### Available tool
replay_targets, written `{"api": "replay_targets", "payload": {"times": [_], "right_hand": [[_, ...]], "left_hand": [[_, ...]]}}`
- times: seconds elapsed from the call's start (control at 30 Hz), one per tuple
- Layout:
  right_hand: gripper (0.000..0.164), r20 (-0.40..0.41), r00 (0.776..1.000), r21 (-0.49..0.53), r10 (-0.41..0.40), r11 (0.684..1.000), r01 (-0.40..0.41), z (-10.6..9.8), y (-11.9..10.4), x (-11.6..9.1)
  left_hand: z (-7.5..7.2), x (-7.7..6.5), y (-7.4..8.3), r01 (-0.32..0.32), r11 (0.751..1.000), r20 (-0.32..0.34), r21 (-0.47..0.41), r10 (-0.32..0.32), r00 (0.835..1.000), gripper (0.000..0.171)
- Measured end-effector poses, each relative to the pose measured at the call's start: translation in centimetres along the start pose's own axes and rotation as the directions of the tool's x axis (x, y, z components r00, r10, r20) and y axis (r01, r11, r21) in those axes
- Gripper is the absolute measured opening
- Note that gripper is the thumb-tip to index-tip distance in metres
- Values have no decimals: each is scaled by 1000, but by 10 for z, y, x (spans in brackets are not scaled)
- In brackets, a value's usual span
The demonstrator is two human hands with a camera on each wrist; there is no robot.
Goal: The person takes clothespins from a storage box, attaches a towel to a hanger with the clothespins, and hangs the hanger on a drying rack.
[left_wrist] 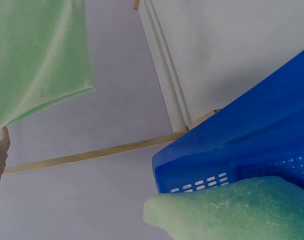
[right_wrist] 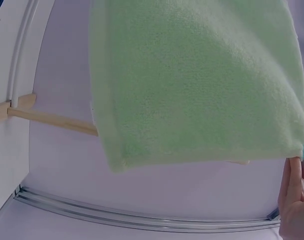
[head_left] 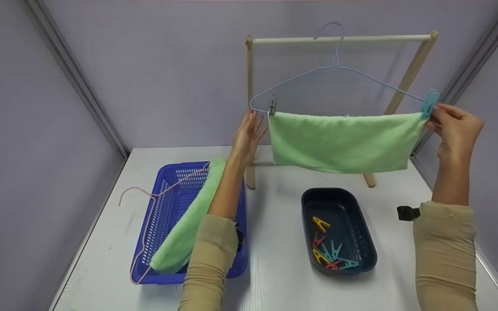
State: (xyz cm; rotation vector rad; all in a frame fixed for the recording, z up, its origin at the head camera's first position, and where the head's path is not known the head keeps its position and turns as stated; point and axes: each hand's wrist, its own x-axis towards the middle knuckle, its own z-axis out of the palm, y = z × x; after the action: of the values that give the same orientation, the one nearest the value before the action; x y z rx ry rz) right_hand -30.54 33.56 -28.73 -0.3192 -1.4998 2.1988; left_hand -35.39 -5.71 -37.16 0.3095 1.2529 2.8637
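Note:
A light green towel [head_left: 344, 142] hangs from a blue wire hanger [head_left: 294, 79], whose hook goes over the rack's white bar. A metal-looking clip [head_left: 272, 104] fastens the towel's left corner, a teal clothespin [head_left: 430, 103] its right corner. My right hand [head_left: 458, 127] pinches the towel's corner right at that clothespin; the right wrist view has the fingers [right_wrist: 294, 182] at the towel's edge. My left hand [head_left: 247, 136] is raised at the hanger's left end, fingers fairly straight, fingertips right at the wire. Only part of it enters the left wrist view.
A blue basket [head_left: 145, 259] stands at left, with a pink hanger [head_left: 147, 216] and second green towel [head_left: 188, 224] across it. A dark tray [head_left: 357, 216] at centre right holds several coloured clothespins [head_left: 320, 224]. The wooden rack [head_left: 409, 77] stands behind, near the walls.

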Motion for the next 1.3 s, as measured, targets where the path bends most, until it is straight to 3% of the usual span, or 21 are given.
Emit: {"api": "replay_targets", "payload": {"times": [0.43, 0.7, 0.9, 1.1, 1.3], "right_hand": [[9, -13, 1000, -8, 12, 1000, -12, 4, -9, 4], [3, 63, 996, -91, 57, 995, -51, -12, 7, 1], [7, 188, 980, -212, 70, 977, -29, -26, 22, 5], [11, 290, 956, -305, 43, 951, 50, -30, 29, 7], [9, 288, 955, -280, 68, 960, 16, -27, 35, 7]], "left_hand": [[5, 3, 7, -13, 1000, 41, -28, 14, 999, 49], [-1, 3, -4, -4, 980, -14, -198, 1, 1000, 50], [-4, 5, -12, -12, 950, -44, -312, -1, 999, 52], [-4, 7, -18, -25, 933, -55, -358, 6, 998, 52], [-4, 8, -20, -57, 924, -94, -379, 23, 995, 52]]}}
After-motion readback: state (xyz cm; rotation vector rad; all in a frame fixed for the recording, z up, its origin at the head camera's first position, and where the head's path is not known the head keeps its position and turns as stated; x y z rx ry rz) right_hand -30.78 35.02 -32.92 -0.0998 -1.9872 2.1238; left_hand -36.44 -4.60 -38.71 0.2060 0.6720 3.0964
